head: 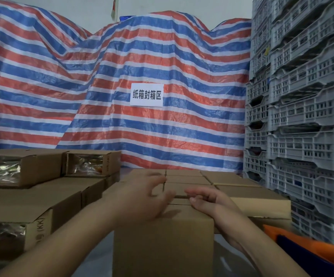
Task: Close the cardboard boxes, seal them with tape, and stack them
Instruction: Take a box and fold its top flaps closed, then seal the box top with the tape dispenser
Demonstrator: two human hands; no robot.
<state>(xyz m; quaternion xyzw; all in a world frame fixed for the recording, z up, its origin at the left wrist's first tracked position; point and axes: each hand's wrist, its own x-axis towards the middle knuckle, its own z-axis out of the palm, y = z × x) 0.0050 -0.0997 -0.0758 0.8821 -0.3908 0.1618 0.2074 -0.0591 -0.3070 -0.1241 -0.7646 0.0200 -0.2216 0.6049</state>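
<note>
Both grips press on the top of the nearest cardboard box (163, 242): the left hand (146, 196) spread flat, the right hand (208, 200) with fingers loosely curled along the flap seam. Behind it sit closed boxes (240, 188); open boxes (32, 166) lie left. Beyond hang a striped tarp (162, 56) and stacked grey crates (302, 96).

Both bare forearms reach forward over the near box (163, 236), the landmark here. The left hand (142, 196) lies on the box's top at its left side, fingers spread and fairly straight, blurred at the tips. The right hand (208, 200) sits at the top's right side, fingers curled inward with the thumb forward; whether its grip holds anything cannot be told.
</note>
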